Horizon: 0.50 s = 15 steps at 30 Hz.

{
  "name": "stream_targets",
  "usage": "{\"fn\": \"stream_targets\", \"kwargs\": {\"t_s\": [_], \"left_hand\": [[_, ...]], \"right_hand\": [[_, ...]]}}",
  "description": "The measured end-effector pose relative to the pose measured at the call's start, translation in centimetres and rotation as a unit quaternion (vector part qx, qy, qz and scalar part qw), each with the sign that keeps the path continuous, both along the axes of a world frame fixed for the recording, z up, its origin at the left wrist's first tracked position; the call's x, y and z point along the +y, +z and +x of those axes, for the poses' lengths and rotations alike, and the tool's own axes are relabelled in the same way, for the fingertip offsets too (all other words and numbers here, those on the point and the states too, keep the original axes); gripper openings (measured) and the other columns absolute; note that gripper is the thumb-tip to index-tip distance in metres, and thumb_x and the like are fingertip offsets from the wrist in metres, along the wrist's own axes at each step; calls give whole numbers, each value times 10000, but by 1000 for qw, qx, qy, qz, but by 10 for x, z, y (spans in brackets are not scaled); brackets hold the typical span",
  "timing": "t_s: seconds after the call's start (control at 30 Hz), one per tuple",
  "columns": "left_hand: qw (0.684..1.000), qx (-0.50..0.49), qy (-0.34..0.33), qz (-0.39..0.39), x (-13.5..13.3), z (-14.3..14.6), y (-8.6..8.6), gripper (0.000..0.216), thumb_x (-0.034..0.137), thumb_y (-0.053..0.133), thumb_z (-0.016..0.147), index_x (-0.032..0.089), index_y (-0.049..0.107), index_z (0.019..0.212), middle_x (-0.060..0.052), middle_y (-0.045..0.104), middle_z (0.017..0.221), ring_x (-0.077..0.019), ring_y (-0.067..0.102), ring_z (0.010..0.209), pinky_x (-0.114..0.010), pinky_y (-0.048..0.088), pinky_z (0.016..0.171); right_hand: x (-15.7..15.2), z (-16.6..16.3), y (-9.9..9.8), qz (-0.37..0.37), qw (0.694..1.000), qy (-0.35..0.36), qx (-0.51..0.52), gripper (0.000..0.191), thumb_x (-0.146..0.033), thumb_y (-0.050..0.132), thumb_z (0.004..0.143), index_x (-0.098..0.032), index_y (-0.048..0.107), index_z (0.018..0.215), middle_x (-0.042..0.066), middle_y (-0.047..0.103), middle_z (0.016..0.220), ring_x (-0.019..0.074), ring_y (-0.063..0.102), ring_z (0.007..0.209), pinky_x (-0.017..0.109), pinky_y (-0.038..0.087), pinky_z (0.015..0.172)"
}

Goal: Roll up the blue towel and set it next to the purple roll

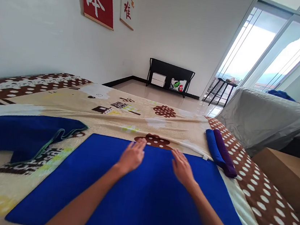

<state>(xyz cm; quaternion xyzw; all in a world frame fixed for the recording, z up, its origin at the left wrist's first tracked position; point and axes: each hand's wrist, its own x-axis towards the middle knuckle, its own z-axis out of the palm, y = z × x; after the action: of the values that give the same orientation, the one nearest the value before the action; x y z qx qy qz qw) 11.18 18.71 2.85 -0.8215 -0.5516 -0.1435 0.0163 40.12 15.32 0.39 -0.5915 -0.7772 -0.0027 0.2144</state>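
A blue cloth (149, 203), perhaps a towel, lies spread flat on the bed. Over its far edge, left of the middle, is my left hand (133, 156), palm down with fingers stretched forward. My right hand (183, 167) is at the same far edge a little to the right, also flat with its fingers extended. Both appear to rest on or just above the cloth; exact contact is hard to tell. Neither hand holds anything. Beyond the right hand, a rolled blue cloth (215, 148) sits beside a rolled purple cloth (224, 152).
A crumpled dark blue cloth (35, 133) lies at left on the patterned blanket (116, 117). Right of the bed stand a cardboard box (287, 176) and plastic-covered furniture (270, 116). A black rack (171, 73) is by the far wall, with a stool (221, 90) near the glass door.
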Motion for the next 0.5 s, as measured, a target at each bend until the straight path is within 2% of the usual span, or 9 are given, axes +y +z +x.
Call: {"fn": "stream_targets", "kwargs": {"t_s": [0.07,0.1,0.13,0.2,0.27,0.37,0.5], "left_hand": [[999,-6,-30,-11,-5,52,-9,514,358,476,983,211,415,1471,-92,419,1559,-242,399,1422,-484,299,1180],[999,-10,-32,-15,-7,68,-13,515,393,521,970,209,444,1445,-105,432,1543,-267,423,1401,-529,312,1166],[999,-13,-29,-17,-8,78,-18,522,422,551,956,205,465,1424,-115,437,1532,-286,435,1387,-566,315,1155],[999,-16,-20,-22,-8,73,-23,531,446,548,955,214,464,1426,-115,421,1543,-295,416,1401,-586,288,1165],[999,-14,-5,-32,-2,40,-25,536,459,475,981,253,413,1471,-85,389,1577,-264,363,1444,-552,247,1193],[997,-8,60,-49,12,-40,-22,537,461,348,1000,286,364,1507,-42,365,1595,-219,297,1485,-520,207,1209],[978,-16,203,-42,26,-145,-17,618,462,257,981,161,371,1509,-129,315,1606,-308,265,1493,-619,176,1182]], "right_hand": [[11,-52,-3,-16,999,52,-2,485,-303,402,1008,-193,416,1481,87,402,1558,200,341,1457,439,289,1200],[15,-70,-5,-24,997,67,-2,493,-320,439,1005,-196,408,1482,94,399,1558,213,355,1449,462,303,1188],[18,-80,-8,-31,997,76,-2,504,-343,468,1001,-196,406,1480,101,404,1554,227,371,1439,488,313,1178],[19,-76,-12,-44,996,80,0,514,-393,476,1001,-209,411,1477,99,413,1548,235,377,1436,511,302,1178],[14,-42,-14,-53,997,64,2,521,-445,425,1012,-230,408,1486,83,400,1558,218,342,1457,489,263,1202],[0,45,-15,-64,998,10,7,553,-515,343,1010,-253,413,1493,54,396,1560,198,314,1471,458,238,1219],[-24,158,-20,-64,993,-93,18,610,-547,303,987,-211,450,1474,86,421,1541,240,355,1451,476,292,1194]]}}
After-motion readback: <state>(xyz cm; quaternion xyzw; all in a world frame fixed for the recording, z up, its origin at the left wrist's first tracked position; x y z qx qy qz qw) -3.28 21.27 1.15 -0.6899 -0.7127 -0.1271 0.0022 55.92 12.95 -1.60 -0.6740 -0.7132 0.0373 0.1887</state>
